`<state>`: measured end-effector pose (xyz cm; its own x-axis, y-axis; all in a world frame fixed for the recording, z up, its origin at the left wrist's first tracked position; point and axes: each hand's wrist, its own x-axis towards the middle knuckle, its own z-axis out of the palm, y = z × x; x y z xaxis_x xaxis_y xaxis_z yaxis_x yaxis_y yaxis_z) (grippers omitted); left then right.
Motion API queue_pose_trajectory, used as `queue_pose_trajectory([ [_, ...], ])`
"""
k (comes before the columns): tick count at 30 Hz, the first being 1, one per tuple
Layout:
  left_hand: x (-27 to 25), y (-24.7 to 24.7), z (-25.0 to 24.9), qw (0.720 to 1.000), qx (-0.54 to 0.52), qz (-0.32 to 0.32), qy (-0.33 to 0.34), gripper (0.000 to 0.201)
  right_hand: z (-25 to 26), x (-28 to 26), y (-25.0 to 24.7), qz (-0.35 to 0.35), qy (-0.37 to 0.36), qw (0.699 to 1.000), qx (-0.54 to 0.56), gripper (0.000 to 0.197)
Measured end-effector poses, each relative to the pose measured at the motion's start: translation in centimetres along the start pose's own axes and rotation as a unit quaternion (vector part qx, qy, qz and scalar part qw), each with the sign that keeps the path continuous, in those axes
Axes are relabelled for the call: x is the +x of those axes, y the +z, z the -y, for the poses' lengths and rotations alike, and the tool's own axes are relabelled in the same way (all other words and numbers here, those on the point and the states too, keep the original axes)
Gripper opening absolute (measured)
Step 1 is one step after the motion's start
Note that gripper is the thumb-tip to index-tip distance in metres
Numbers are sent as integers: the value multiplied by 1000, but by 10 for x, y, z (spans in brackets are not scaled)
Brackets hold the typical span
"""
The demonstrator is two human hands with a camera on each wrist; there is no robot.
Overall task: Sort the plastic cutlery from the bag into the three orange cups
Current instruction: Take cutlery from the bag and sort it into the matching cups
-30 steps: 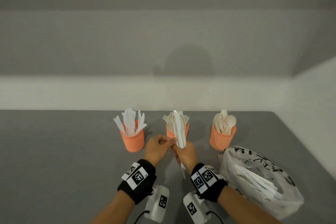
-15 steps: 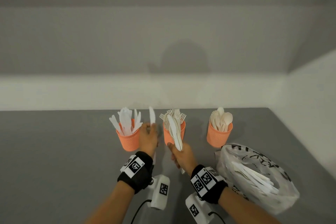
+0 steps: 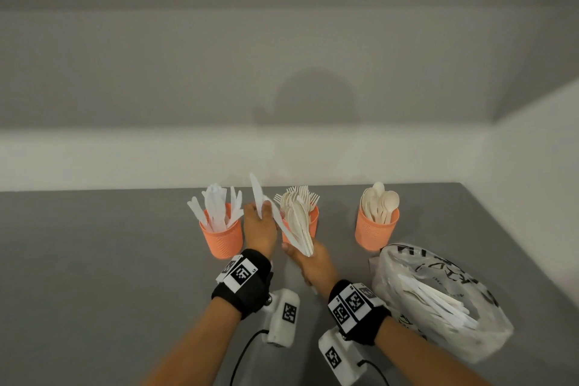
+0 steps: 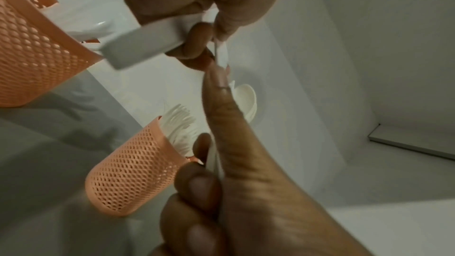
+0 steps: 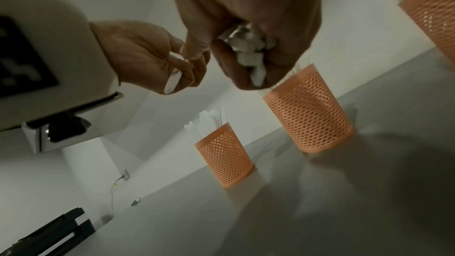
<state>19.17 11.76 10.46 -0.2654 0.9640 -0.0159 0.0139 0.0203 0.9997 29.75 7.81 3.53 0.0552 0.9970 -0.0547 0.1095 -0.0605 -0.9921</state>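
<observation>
I'm looking down on the flat grey tabletop (image 3: 94, 260), with the crinkled white plastic bag (image 3: 438, 301) lying at its right and running partly behind my right wrist; the long white pieces (image 3: 438, 301) inside are showing through, but I cannot tell what kind they are. Three orange mesh cups are standing in a row at the back. The left cup (image 3: 223, 236) is holding white plastic knives (image 3: 216, 207), the middle cup (image 3: 313, 222) is carrying cream forks (image 3: 299, 194) and is mostly hidden behind my hands, and the right cup (image 3: 374, 230) is holding cream spoons (image 3: 380, 204). My right hand (image 3: 313, 263) is fisting a fanned bundle of cream cutlery (image 3: 297, 226) in front of the middle cup, fingers wrapped round the handles; in the right wrist view only the stubby handle ends are showing. My left hand (image 3: 260, 227) is sitting between the left and middle cups, thumb and curled fingers pinching a single white knife (image 3: 257, 194) by its handle, blade pointing up and away, its tip blurring against the wall.
</observation>
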Motion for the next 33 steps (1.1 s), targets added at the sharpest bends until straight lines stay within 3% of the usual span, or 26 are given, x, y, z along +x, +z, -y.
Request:
queue_pose_trajectory([
  [6,-6,-1,5,996,32,77,19,24,19,-2,0,18,-9,1000,20,28],
  [9,-12,-2,4,996,51,62,36,22,27,-3,0,24,6,999,46,12],
  [13,-9,-11,-10,999,17,4,31,34,32,-4,-5,29,79,992,94,32],
  [17,-2,-23,-26,1000,7,30,3,31,34,-5,-13,83,117,983,115,32],
  [20,-1,-24,-34,996,58,62,16,28,33,-7,-11,85,88,990,66,23],
  [23,-1,-20,-33,993,87,78,6,41,31,-8,-5,71,34,997,18,4],
  [25,-2,-16,-32,993,104,63,1,44,29,-8,-2,60,-1,998,-7,8],
  [31,-4,-10,-31,989,138,39,19,20,28,-10,-3,34,-75,994,-66,14],
  [33,-2,-10,-30,989,139,43,12,21,27,-8,-6,26,-81,991,-103,16],
])
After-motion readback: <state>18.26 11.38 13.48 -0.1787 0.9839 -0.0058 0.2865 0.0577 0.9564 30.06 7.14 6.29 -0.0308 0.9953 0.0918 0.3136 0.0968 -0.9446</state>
